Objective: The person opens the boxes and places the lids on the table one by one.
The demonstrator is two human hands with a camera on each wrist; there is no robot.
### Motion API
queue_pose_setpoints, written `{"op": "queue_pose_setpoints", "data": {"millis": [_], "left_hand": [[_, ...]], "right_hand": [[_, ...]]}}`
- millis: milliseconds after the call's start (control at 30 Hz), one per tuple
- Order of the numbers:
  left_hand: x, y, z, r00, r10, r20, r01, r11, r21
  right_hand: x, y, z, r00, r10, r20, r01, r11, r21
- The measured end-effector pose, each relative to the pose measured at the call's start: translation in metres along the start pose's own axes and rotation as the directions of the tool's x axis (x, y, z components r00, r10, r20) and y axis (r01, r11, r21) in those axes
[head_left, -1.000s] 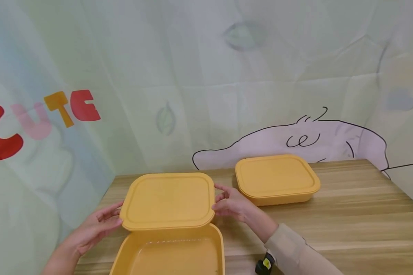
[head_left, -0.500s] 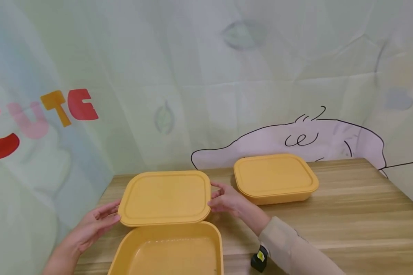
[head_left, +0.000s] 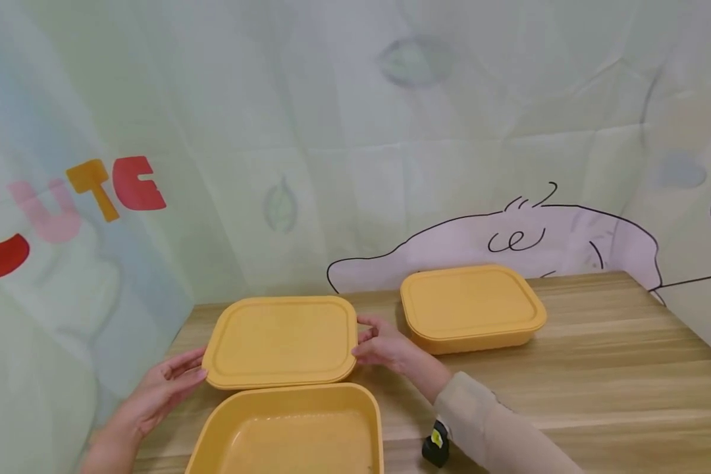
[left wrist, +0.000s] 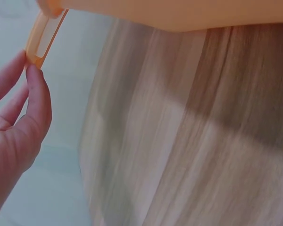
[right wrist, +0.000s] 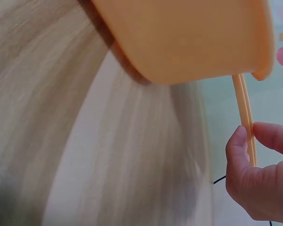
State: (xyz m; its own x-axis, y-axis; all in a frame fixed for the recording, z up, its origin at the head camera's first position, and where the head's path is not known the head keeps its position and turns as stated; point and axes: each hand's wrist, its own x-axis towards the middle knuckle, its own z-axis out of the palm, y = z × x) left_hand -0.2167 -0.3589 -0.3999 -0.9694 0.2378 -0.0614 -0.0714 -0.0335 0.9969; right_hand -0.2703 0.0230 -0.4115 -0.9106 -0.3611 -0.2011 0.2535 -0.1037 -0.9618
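Just beyond the open box (head_left: 302,403): yellow lid (head_left: 281,342), held at both ends. Left hand (head_left: 157,394) pinches one short edge, thumb opposing fingers; right hand (head_left: 386,345) pinches the opposite edge likewise. Right of the open box: lidded box (head_left: 474,306) farther back, small black item (head_left: 436,449) near.
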Motion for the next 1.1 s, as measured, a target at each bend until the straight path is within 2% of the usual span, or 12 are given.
{"op": "queue_pose_setpoints", "data": {"millis": [233,533,800,1033,1100], "left_hand": [[0.002,-0.005,0.0,1.0,-0.015,-0.025,0.015,0.999,0.033],[0.003,-0.008,0.001,0.996,-0.085,-0.034,0.086,0.996,0.035],[0.006,-0.012,0.002,0.995,-0.086,-0.053,0.091,0.992,0.091],[0.007,-0.018,-0.001,0.998,-0.06,-0.003,0.06,0.994,0.09],[0.008,-0.019,-0.001,0.998,-0.056,-0.01,0.056,0.994,0.092]], "right_hand": [[0.007,0.008,0.002,1.0,0.01,-0.016,-0.011,0.999,-0.033],[0.011,0.011,0.003,0.999,0.026,-0.032,-0.028,0.998,-0.053],[0.012,0.016,0.003,0.998,0.031,-0.058,-0.034,0.998,-0.056],[0.015,0.022,0.003,0.997,0.044,-0.067,-0.047,0.998,-0.045],[0.015,0.023,0.003,0.997,0.043,-0.068,-0.046,0.998,-0.042]]}}
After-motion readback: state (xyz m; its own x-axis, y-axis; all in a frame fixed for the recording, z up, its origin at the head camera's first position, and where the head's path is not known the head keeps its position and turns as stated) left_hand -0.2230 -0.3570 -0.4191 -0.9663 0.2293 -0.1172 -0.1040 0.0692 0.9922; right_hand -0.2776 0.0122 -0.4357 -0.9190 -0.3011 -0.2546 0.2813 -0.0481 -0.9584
